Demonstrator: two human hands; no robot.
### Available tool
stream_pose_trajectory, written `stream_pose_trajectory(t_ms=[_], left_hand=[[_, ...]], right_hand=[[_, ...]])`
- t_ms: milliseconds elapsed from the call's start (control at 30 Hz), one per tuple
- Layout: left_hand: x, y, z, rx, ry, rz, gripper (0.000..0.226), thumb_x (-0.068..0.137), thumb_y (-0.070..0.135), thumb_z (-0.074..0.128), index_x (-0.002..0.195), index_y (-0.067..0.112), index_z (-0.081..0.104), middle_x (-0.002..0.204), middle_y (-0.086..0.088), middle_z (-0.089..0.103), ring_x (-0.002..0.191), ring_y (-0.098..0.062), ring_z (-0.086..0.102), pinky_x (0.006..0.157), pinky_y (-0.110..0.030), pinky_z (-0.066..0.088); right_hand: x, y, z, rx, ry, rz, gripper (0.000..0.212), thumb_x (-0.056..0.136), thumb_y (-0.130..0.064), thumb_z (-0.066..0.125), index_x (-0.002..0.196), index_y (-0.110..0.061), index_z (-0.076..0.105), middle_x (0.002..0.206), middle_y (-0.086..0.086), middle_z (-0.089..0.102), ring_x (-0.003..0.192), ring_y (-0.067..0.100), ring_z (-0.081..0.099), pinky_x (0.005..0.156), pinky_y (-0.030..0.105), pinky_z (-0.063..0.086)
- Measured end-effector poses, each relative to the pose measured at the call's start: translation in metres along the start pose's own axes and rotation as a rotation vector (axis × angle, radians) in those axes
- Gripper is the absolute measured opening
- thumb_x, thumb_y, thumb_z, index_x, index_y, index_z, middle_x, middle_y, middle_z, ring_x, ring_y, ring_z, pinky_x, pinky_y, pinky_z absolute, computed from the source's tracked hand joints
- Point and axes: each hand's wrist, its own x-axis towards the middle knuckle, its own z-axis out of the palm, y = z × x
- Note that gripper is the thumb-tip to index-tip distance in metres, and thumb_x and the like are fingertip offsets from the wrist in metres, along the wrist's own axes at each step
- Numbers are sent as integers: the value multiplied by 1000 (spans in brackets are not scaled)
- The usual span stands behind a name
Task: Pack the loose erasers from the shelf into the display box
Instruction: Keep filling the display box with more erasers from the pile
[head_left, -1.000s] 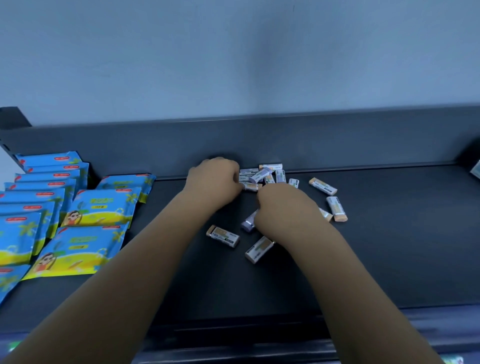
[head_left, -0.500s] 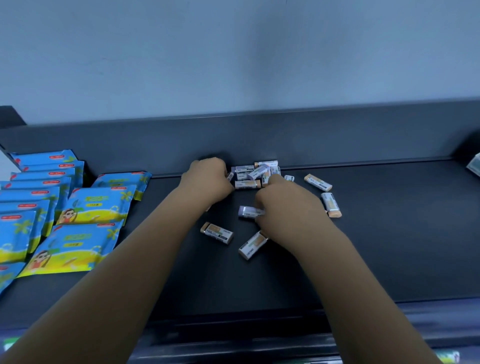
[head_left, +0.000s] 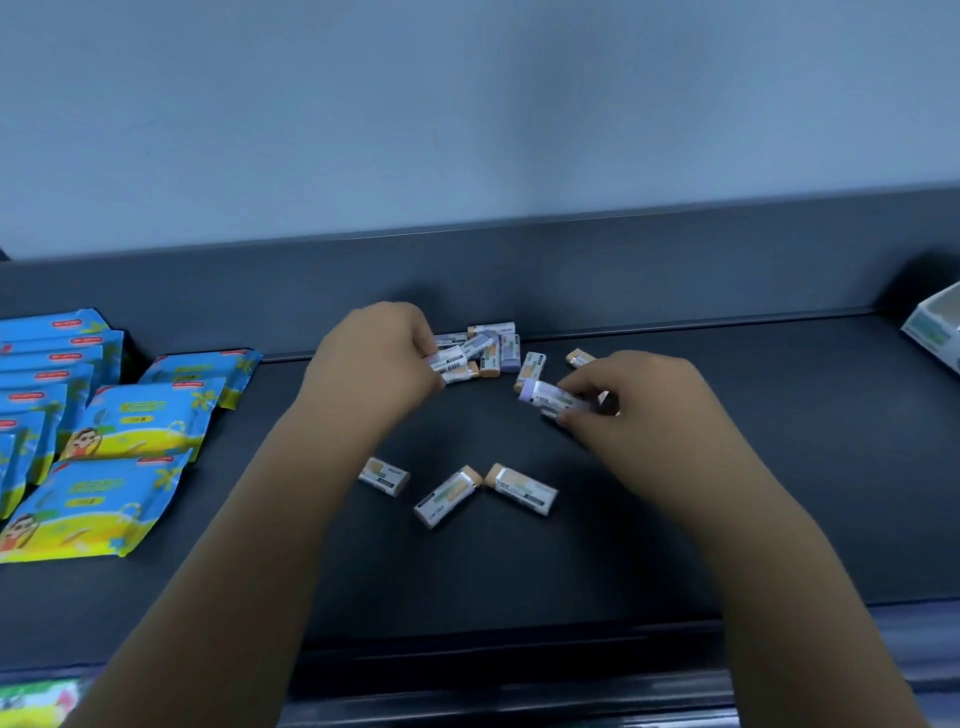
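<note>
Several small sleeved erasers lie on the dark shelf (head_left: 779, 467). A pile of erasers (head_left: 493, 348) sits by the back wall. My left hand (head_left: 379, 358) grips an eraser with a barcode sleeve (head_left: 447, 359) at the pile's left edge. My right hand (head_left: 634, 400) pinches a purple-ended eraser (head_left: 545, 395) lifted just right of the pile. Three loose erasers lie nearer to me: one (head_left: 383, 475), one (head_left: 447, 496) and one (head_left: 522, 488). The white display box (head_left: 935, 332) shows partly at the far right edge.
Blue and yellow packets (head_left: 119, 421) lie in overlapping rows on the shelf's left side. A low dark wall (head_left: 675, 275) backs the shelf. The shelf's front lip (head_left: 493, 660) runs below my forearms.
My right hand lifted a purple-ended eraser and drew it to the right. My left hand closed on a barcode-sleeved eraser at the pile. An orange-ended eraser now lies beside the two near ones.
</note>
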Motion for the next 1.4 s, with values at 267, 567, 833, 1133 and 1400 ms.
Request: stream_pose_trajectory(t_ms=[267,567,833,1133,1400], left_hand=[[-54,77,14,-162,-14,110,27,79,13,78,89,37,70,91,7,67,84,-16,62,76,-28,45],[-74,147,55,-257,166,43,19,76,15,75,78,33,69,82,14,65,79,-4,58,70,-32,50],[-78,178,77,-302,167,107,19,78,19,77,81,34,67,79,13,66,76,-8,58,67,-34,47],[-72,206,87,-314,130,217,21,76,16,81,83,32,71,76,13,62,78,-8,55,71,-31,46],[-64,284,99,-270,168,253,18,77,18,78,83,34,71,80,16,65,84,-6,55,74,-27,43]], right_hand=[[-5,49,-35,-14,102,-96,9,88,-29,68,95,-28,74,87,-10,60,83,12,58,73,41,54],[-9,118,-73,-90,15,-213,11,92,-30,62,93,-24,71,90,-8,58,82,14,56,70,40,52],[-15,152,-87,129,72,-210,16,81,-18,77,95,-25,77,86,-7,66,80,15,62,70,41,54],[-15,185,-104,100,58,-189,25,82,-21,79,105,-29,79,93,-12,68,86,8,62,79,33,53],[-14,248,-150,119,84,-187,28,86,-22,76,112,-31,76,100,-18,66,93,1,58,80,13,43]])
